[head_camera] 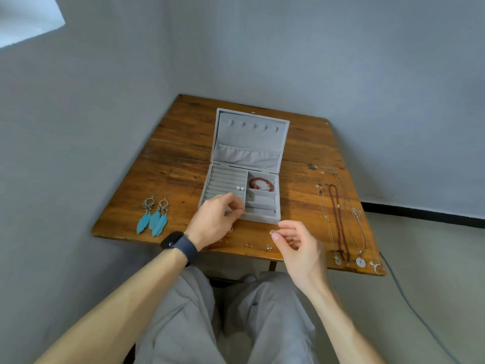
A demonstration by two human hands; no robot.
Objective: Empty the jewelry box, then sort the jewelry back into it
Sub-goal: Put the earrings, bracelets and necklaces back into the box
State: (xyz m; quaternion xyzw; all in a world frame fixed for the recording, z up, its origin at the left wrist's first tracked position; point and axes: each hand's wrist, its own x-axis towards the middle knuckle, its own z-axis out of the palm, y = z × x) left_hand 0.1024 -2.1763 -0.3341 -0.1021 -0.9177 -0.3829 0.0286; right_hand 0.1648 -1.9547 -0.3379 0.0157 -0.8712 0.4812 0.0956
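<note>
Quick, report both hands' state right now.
Left hand: fingers curled over the jewelry box ring rolls; whether it holds anything cannot be told.
Right hand: pinching a small silver piece.

Head view, downward over table

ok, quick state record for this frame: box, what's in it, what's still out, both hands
box: jewelry box, lid open, on wooden table
in box: red bead bracelet, top-right compartment; pearl studs on the ring rolls
left of box: blue feather earrings
right of box: necklaces laid out
front edge: small earrings
left hand: fingers curled over the ring rolls; grip unclear
right hand: pinches small silver piece in front of box
</note>
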